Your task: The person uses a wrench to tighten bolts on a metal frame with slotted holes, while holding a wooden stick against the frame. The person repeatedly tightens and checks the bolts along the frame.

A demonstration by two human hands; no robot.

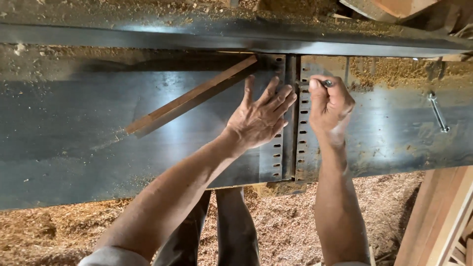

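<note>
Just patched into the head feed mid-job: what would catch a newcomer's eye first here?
First, the two bare hands at centre: the left hand lies flat, fingers spread, on the dark grey steel machine table beside its slotted cutter gap, while the right hand is closed around a small metal tool just across that gap. Next, a long reddish-brown wooden strip lies diagonally left of the hands, and pale sawdust covers the floor below.

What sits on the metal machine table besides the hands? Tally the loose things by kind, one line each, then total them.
Wooden strip: 1
Metal wrench lying at the far right: 1
Small metal tool gripped in the right hand: 1
Total: 3
The left hand rests flat and open on the table.
</note>
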